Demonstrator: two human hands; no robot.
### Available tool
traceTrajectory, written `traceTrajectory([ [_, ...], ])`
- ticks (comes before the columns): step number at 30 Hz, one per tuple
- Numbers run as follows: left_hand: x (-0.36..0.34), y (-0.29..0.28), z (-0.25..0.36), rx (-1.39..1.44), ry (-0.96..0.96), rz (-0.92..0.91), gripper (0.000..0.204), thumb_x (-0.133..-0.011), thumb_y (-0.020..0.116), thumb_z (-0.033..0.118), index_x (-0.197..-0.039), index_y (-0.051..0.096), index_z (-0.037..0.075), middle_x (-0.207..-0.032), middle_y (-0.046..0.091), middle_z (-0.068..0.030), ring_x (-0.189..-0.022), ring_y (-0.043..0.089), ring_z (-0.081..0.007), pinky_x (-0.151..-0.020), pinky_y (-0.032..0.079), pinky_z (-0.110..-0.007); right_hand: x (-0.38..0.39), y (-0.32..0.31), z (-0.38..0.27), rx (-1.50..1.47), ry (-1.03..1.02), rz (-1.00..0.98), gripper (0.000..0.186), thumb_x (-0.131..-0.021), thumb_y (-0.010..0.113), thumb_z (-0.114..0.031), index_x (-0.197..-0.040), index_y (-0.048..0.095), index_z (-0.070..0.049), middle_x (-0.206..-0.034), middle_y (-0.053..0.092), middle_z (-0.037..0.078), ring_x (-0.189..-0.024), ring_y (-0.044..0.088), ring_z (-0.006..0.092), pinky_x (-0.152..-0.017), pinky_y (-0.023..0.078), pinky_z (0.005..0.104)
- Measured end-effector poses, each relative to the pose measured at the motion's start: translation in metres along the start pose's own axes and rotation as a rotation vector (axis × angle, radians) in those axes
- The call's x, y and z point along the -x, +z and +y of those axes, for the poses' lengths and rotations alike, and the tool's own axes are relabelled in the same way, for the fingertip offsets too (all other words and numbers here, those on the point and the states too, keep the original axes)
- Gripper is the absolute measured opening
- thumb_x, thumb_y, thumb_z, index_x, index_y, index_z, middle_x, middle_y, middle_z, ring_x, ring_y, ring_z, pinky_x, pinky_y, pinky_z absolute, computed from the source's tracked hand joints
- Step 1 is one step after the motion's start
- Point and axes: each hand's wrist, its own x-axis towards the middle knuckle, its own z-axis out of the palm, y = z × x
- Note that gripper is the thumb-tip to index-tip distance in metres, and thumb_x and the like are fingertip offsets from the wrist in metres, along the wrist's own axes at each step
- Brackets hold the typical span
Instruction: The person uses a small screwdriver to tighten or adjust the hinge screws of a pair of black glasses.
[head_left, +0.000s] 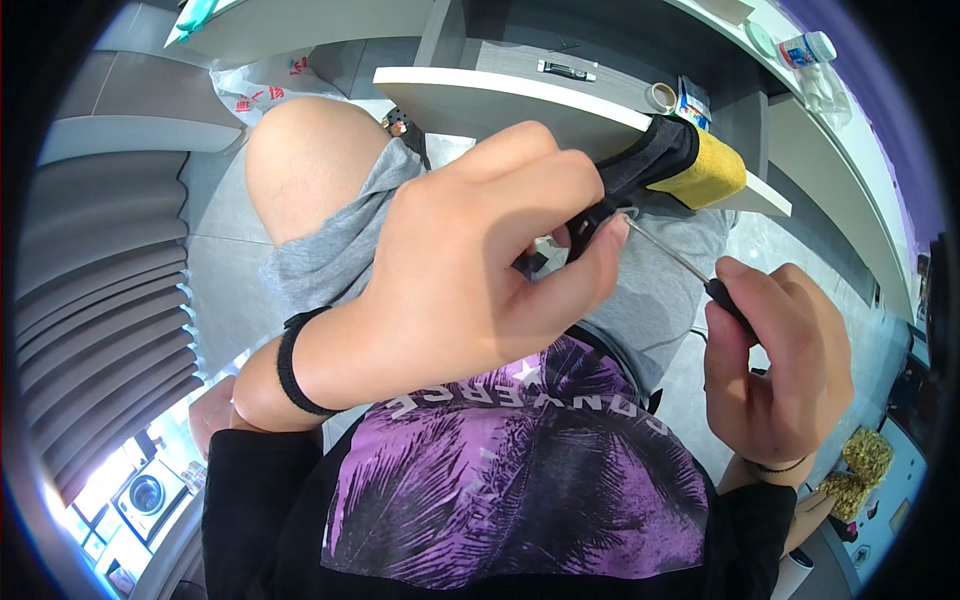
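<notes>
Our left fingers (598, 262) clamp a small black plastic-looking piece (590, 220), right fingers (757, 287) a slim black-handled metal tool (720, 294). We judge both light, stiff; best held by edge and handle respectively.

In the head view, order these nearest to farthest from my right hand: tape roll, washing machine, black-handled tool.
1. Black-handled tool: held in the right hand.
2. Tape roll: upper right, in the drawer.
3. Washing machine: lower left.
</notes>
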Motion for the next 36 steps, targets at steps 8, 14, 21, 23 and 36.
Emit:
traceTrajectory([
  [8,-0.001,-0.007,0.003,0.038,-0.049,-0.218,0.004,-0.072,0.066,-0.002,-0.071,0.062,-0.002,-0.064,0.057,-0.0079,-0.057,0.051,-0.0160,-0.051,0.034,-0.027,0.004,0.000,0.000,-0.003,-0.031,-0.015,0.034,-0.067,0.062,0.012,-0.100,0.056,0.004,-0.063,0.053,0.011,-0.048,0.046,0.0191,-0.045,0.035,0.0276],
  [14,-0.007,-0.011,0.006,0.418,-0.438,-0.396,0.013,-0.075,0.066,0.001,-0.088,0.065,-0.001,-0.076,0.063,-0.0048,-0.070,0.057,-0.0111,-0.064,0.043,-0.022,0.006,0.001,0.001,0.005,-0.029,-0.010,0.036,-0.066,0.062,0.012,-0.100,0.057,0.004,-0.061,0.052,0.010,-0.048,0.045,0.0195,-0.045,0.034,0.0282],
  [21,-0.007,-0.011,0.001,0.784,-0.554,-0.500,0.032,-0.091,0.049,0.022,-0.103,0.059,-0.005,-0.093,0.063,-0.0114,-0.090,0.059,-0.0163,-0.082,0.044,-0.027,0.010,0.001,0.003,0.010,0.007,-0.009,0.037,-0.064,0.063,0.013,-0.099,0.058,0.004,-0.061,0.050,0.009,-0.048,0.045,0.0197,-0.045,0.033,0.0278],
  [23,-0.008,-0.011,0.001,0.870,-0.543,-0.522,0.038,-0.093,0.040,0.024,-0.105,0.057,-0.007,-0.099,0.062,-0.0136,-0.094,0.058,-0.0193,-0.088,0.041,-0.031,0.010,0.001,0.003,-0.002,0.031,-0.007,0.037,-0.064,0.063,0.014,-0.099,0.058,0.004,-0.060,0.050,0.009,-0.048,0.045,0.0196,-0.044,0.033,0.0279],
  [36,0.002,0.001,-0.012,0.612,-0.363,-0.141,0.017,-0.096,0.036,0.015,-0.107,0.042,0.002,-0.096,0.064,-0.0179,-0.109,0.054,-0.0260,-0.101,0.032,-0.037,0.012,0.008,0.012,-0.005,0.023,0.035,0.033,-0.066,0.064,0.012,-0.097,0.060,0.003,-0.061,0.049,0.009,-0.050,0.046,0.0190,-0.045,0.034,0.0277],
])
